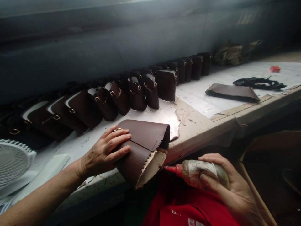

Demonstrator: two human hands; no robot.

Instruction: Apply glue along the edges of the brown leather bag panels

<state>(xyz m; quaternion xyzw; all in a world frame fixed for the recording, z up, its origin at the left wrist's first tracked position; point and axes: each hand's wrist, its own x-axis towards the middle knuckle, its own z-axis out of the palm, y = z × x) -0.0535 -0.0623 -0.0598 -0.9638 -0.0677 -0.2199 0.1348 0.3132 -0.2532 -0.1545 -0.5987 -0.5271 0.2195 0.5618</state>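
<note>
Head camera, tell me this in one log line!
left hand: on tapered brown leathery pouch; right hand: holding cloudy plastic bottle; red pointed nozzle: near pouch's opening, contact unclear; behind: dark brown buckled pouches

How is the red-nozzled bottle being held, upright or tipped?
Tipped: the bottle lies nearly level in the right hand, its red nozzle pointing sideways toward the open end of the brown piece.

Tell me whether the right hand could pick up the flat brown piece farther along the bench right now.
Probably not yet: the right hand is wrapped around a red-nozzled bottle. Nothing appears to lie on the flat brown piece, so a freed hand might manage.
</note>
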